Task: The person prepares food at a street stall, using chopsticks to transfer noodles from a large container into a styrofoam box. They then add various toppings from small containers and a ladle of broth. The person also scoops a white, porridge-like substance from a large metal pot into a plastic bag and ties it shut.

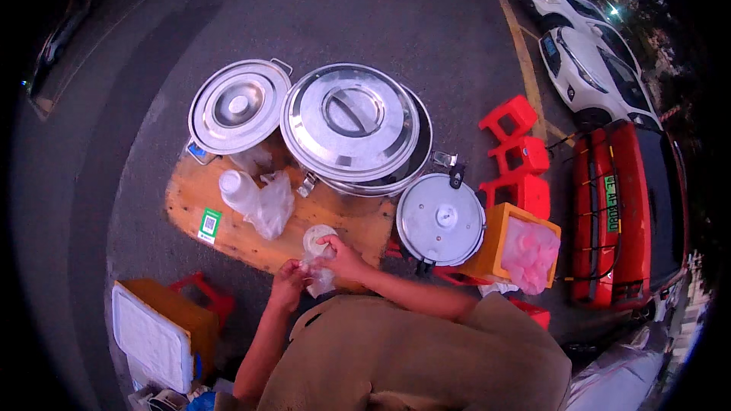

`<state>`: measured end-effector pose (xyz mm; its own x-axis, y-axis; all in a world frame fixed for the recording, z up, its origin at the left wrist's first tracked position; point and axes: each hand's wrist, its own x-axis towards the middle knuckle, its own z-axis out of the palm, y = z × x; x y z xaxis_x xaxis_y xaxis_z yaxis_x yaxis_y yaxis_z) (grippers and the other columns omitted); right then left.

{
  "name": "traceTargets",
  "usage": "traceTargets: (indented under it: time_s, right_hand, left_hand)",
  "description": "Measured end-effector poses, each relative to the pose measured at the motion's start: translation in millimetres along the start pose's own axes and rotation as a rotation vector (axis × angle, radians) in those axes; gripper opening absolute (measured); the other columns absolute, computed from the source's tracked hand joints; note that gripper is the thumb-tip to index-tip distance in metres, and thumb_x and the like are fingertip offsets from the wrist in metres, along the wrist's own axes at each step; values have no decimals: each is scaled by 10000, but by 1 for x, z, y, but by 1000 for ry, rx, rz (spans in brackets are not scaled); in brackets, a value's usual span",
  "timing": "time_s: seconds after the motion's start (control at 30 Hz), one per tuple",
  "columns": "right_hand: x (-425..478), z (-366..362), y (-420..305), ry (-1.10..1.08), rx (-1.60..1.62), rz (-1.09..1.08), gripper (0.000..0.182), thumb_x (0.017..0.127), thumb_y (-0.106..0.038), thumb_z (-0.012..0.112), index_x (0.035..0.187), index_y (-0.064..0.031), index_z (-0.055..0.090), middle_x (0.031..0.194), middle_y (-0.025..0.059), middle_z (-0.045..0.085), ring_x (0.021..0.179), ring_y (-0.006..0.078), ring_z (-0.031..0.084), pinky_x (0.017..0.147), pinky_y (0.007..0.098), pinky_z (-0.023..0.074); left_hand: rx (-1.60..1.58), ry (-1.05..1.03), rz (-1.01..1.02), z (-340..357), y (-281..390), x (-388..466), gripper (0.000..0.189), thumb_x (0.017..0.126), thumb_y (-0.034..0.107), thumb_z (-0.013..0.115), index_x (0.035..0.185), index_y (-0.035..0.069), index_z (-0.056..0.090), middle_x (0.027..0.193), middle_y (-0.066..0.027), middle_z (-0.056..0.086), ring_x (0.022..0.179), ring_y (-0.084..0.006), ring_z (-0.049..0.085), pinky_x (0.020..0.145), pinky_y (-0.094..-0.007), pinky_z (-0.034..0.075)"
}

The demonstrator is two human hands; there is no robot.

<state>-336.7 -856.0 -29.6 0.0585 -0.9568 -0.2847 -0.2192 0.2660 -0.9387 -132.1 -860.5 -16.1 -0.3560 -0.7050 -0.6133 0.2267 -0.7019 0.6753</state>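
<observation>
My left hand (291, 281) pinches the edge of a thin clear plastic bag (321, 281) at the near edge of a wooden table (245, 246). My right hand (338, 257) is on the same bag, its fingers touching a round, pale cup or lid (317, 240) just beyond it. Whether that round thing is inside the bag, I cannot tell. Left of the hands, a stack of white cups (237, 187) lies tilted beside a crumpled plastic bag (276, 205). A green card with a printed code (210, 226) lies near the table's left edge.
Two lidded steel pots (240, 105) (351, 120) stand at the back, a pressure cooker (440, 220) at the right. Beside it are a yellow box with pink bags (531, 251) and red stools (517, 162). A lidded box (151, 337) stands lower left. Parked cars (599, 68) are at the right.
</observation>
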Motion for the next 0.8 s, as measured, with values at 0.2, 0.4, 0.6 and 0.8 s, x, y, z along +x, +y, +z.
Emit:
traceTargets:
  time_s: [0.2, 0.4, 0.6, 0.8]
  right_hand:
    - [7, -14, 62, -37, -283, 6, 515, 796, -137, 750, 1265, -46, 557, 863, 67, 640, 821, 198, 642, 771, 345, 523]
    - [7, -21, 88, -130, -466, 63, 544, 786, -233, 771, 1254, -27, 587, 993, 108, 667, 934, 273, 657, 847, 387, 532]
    - [-6, 1, -4, -11, -362, -454, 421, 865, -241, 735, 1205, -15, 632, 1205, 133, 642, 1079, 295, 631, 915, 409, 512]
    - [17, 3, 20, -364, 116, 6, 272, 993, -165, 603, 1240, -51, 608, 1127, 75, 662, 1033, 190, 645, 903, 358, 519]
  left_hand:
    - [-586, -99, 70, -22, 19, -7, 86, 947, 181, 638, 930, 105, 601, 903, -34, 644, 865, -194, 625, 786, -367, 500]
    - [-599, -161, 35, -54, 28, 6, 42, 945, 149, 604, 936, 128, 570, 821, 6, 572, 679, -153, 539, 619, -318, 442]
    - [25, -146, 58, -13, 42, -21, 147, 904, 73, 630, 1006, 118, 535, 835, 1, 549, 659, -130, 520, 562, -277, 407]
    - [1056, 9, 480, -17, 47, -24, 257, 835, 60, 692, 1041, 61, 538, 978, -166, 644, 855, -342, 652, 718, -445, 514]
